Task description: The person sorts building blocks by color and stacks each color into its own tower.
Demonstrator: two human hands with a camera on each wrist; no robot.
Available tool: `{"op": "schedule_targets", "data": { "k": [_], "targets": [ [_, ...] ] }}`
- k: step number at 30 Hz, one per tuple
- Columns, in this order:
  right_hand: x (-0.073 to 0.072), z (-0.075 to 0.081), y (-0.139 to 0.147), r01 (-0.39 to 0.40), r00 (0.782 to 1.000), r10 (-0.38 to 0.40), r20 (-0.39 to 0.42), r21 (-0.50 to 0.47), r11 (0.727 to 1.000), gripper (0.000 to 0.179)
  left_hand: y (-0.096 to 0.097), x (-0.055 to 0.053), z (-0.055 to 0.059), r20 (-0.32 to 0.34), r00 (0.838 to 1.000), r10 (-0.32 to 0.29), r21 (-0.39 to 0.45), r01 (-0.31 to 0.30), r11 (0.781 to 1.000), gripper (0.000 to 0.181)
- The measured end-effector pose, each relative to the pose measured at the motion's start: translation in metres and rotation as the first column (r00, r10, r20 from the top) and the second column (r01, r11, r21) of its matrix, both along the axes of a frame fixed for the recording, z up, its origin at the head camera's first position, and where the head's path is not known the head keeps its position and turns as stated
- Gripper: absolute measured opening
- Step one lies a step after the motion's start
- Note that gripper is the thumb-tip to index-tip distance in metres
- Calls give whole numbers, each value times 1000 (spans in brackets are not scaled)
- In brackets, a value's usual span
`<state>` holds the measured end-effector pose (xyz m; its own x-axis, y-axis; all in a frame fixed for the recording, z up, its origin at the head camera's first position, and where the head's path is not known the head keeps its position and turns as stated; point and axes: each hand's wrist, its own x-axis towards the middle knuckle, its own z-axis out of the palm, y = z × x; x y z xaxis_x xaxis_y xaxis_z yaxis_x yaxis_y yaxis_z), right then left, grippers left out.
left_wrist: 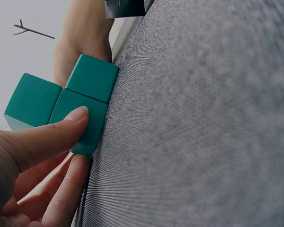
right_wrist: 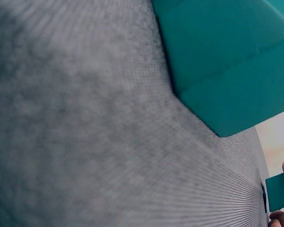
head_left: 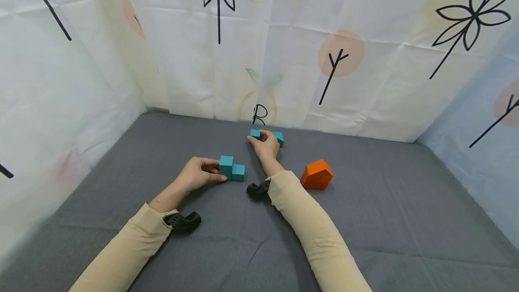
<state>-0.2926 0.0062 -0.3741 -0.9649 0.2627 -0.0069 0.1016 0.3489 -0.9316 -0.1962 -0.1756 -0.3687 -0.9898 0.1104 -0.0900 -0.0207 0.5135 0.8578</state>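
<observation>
My left hand (head_left: 198,174) grips a teal L-shaped block (head_left: 238,173) on the grey cloth, with one cube raised at its left end. In the left wrist view, the thumb presses the middle of this block (left_wrist: 87,78) and the fingers curl beneath. Farther back, my right hand (head_left: 266,146) pinches a small teal block (head_left: 255,133) between thumb and fingers; its fingertips and this block (right_wrist: 279,191) show at the right wrist view's lower right. Just right of that hand lies a teal piece with a slanted side (head_left: 278,137), partly hidden behind the hand.
An orange angular block (head_left: 316,175) stands right of the right forearm. The grey cloth-covered table (head_left: 389,220) meets patterned white curtains (head_left: 292,66) at the back and sides. Black wrist mounts (head_left: 184,222) sit at both cuffs.
</observation>
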Motion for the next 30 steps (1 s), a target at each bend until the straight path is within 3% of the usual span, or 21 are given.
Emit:
{"op": "schedule_targets", "data": {
  "k": [14, 30],
  "targets": [
    [5, -3, 0, -40, 999, 41, -10, 96, 995, 49, 0, 1, 0, 10, 1000, 6, -7, -6, 1000, 51],
    [20, 7, 3, -68, 996, 70, -45, 60, 996, 46, 0, 0, -1, 17, 1000, 19, -3, -19, 1000, 52]
  ]
}}
